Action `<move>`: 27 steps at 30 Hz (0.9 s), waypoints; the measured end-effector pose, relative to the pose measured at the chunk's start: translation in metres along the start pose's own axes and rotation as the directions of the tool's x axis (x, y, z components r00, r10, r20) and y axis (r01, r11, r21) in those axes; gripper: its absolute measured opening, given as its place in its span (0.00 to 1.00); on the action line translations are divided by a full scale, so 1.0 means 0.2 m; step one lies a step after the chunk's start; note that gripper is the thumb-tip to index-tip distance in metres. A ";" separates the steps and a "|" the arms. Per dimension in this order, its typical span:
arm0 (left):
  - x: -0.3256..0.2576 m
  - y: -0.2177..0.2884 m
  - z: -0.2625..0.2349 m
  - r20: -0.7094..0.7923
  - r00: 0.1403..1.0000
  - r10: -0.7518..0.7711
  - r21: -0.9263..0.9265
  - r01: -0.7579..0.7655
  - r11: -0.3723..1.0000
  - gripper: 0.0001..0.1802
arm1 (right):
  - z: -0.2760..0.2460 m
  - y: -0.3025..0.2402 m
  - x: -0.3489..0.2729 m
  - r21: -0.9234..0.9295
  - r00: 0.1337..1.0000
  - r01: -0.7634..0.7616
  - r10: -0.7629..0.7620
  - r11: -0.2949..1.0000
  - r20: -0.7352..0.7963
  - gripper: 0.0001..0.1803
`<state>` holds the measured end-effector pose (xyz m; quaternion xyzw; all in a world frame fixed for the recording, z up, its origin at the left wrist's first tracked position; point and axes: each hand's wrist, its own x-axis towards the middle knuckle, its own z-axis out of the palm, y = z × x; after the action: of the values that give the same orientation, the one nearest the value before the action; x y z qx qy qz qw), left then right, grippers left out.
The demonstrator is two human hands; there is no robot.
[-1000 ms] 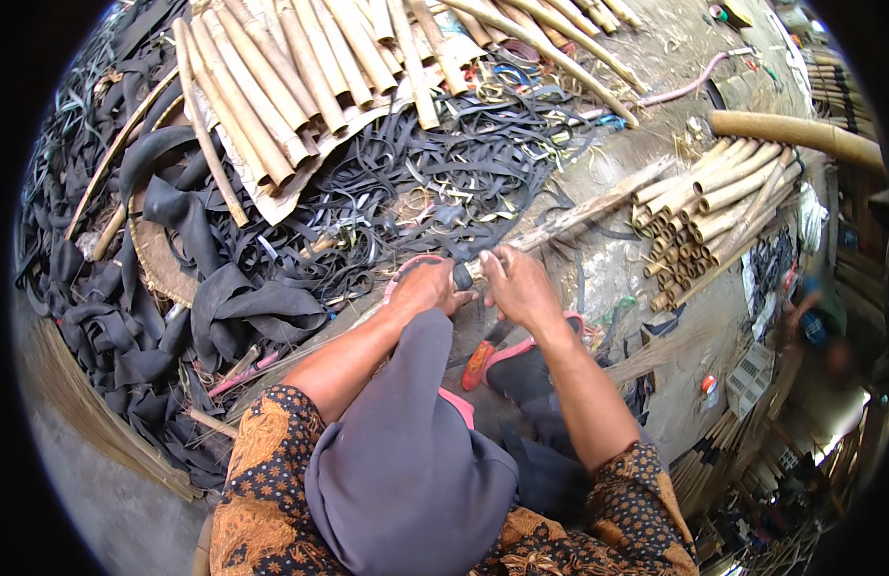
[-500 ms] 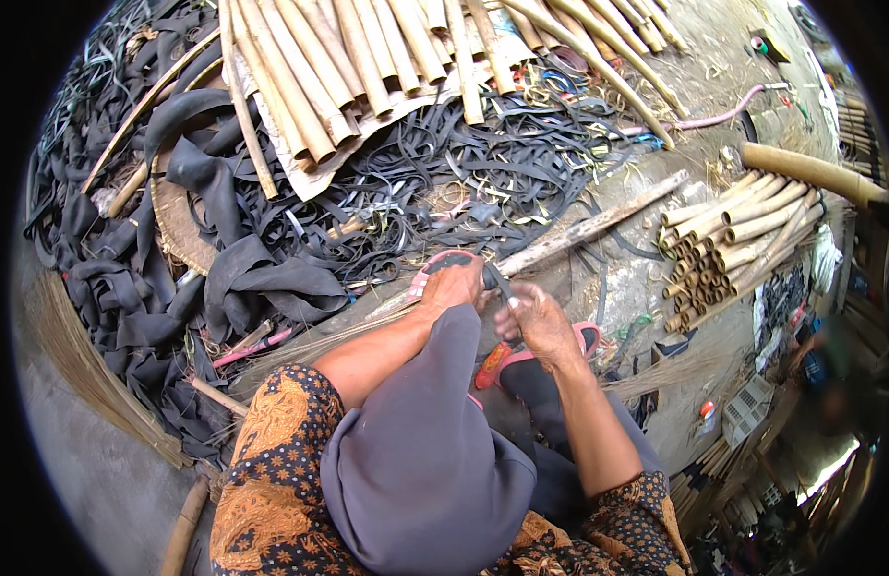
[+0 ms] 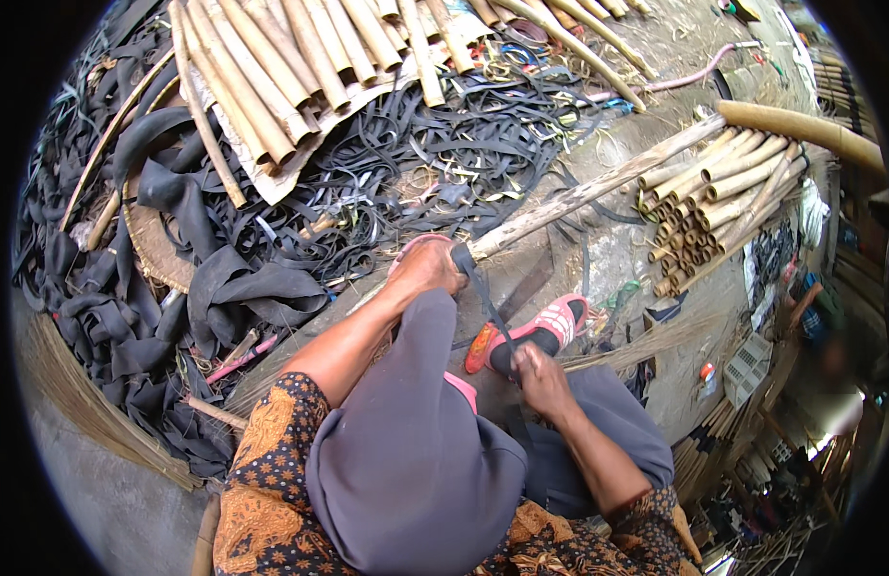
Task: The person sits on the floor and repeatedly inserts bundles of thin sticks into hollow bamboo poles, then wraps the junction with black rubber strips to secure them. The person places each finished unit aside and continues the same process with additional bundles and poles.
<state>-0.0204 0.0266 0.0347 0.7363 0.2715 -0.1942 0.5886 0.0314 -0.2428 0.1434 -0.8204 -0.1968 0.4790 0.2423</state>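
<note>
My left hand (image 3: 427, 267) grips the near end of a long bamboo pole (image 3: 598, 187) that runs up and to the right across the ground. A black rubber strip (image 3: 485, 300) is wrapped around the pole at my left hand and runs taut down to my right hand (image 3: 540, 376), which is closed on its lower end. Both forearms come up from the lower edge, past a grey cloth hanging in front of me. A foot in a pink sandal (image 3: 550, 326) rests just right of the strip.
Heaps of black rubber strips (image 3: 300, 206) cover the ground at left and centre. Cut bamboo lengths (image 3: 300, 58) lie at the top, a bundle of bamboo tubes (image 3: 713, 206) at right. A straw broom head (image 3: 80, 403) lies at lower left.
My hands were together at the pole; my right hand has pulled down and toward me, drawing the rubber strip taut. The left hand stays on the pole.
</note>
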 end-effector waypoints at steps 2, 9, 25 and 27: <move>-0.07 0.09 -0.05 0.155 0.988 0.025 -0.167 0.002 0.986 0.09 | 0.03 0.11 0.15 -0.100 0.999 0.025 -0.028 0.995 -0.028 0.18; -0.16 0.27 -0.17 0.678 0.720 0.150 -0.521 0.326 0.789 0.13 | -0.06 -0.11 0.69 -0.051 0.837 0.542 -0.544 0.839 -0.059 0.11; 0.01 -0.20 0.13 -0.116 0.987 0.115 0.371 -0.065 0.926 0.26 | 0.00 -0.45 1.00 0.385 0.916 -0.361 0.245 0.850 0.318 0.34; 0.02 -0.21 0.15 -0.096 0.990 0.104 0.479 -0.046 0.876 0.29 | 0.04 -0.41 0.98 0.456 0.934 -0.345 0.253 0.820 0.252 0.32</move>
<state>-0.0425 0.0055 -0.0069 0.8785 0.2212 -0.1877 0.3796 0.1082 -0.0653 0.0531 -0.7051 0.0425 0.6173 0.3465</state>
